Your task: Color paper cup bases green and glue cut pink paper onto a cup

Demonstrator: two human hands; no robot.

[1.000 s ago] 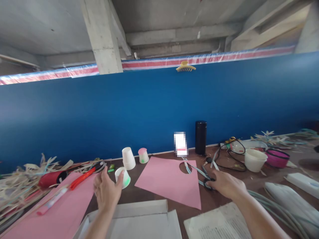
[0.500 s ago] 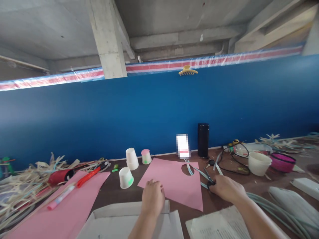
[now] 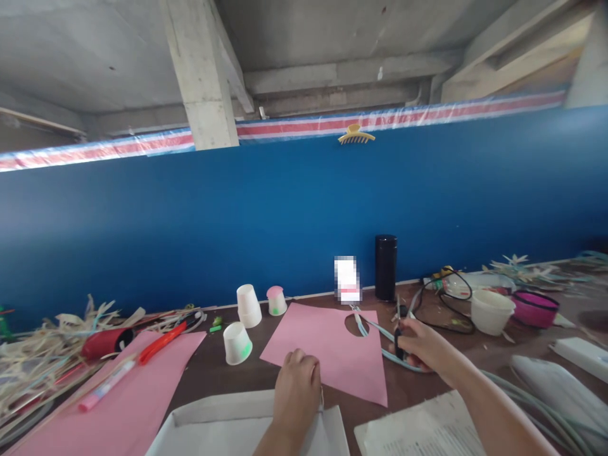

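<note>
Since the first frame, your left hand [image 3: 298, 389] has swung from the left-side cup to the middle sheet's near edge; in your right hand [image 3: 418, 345] the scissors [image 3: 398, 340] have tipped up, blades pointing up. Right fingers are wrapped around the black handles. Left fingers are curled together; can't tell if they pinch anything.

Largest first. Blue panel [image 3: 294, 209] stands beyond both hands, no writing seen. Brown table [image 3: 203, 377] runs under everything. Left pink sheet [image 3: 152, 392] lies well left of your left hand. White box [image 3: 223, 434] sits just under and left of your left wrist. Middle pink sheet [image 3: 323, 348] spreads from your left fingers almost to your right hand, round cutout near its far right corner. Printed pack [image 3: 418, 434], nearer you than the right hand: lines of small text, unreadable. Black flask [image 3: 386, 269] is beyond the right hand, no readable label. Cream tub [image 3: 491, 313] sits right of that hand. Green-marked cup [image 3: 236, 345] is left of your left hand, upside down. White card [image 3: 348, 278], beyond and between your hands, is pixelated, unreadable.

Room: bare table between left sheet and green-marked cup; thin gap between middle sheet and printed pack. Tight by the right hand: pale cable [image 3: 399, 364] passes beneath it, black cord [image 3: 458, 328] loops just beyond.
</note>
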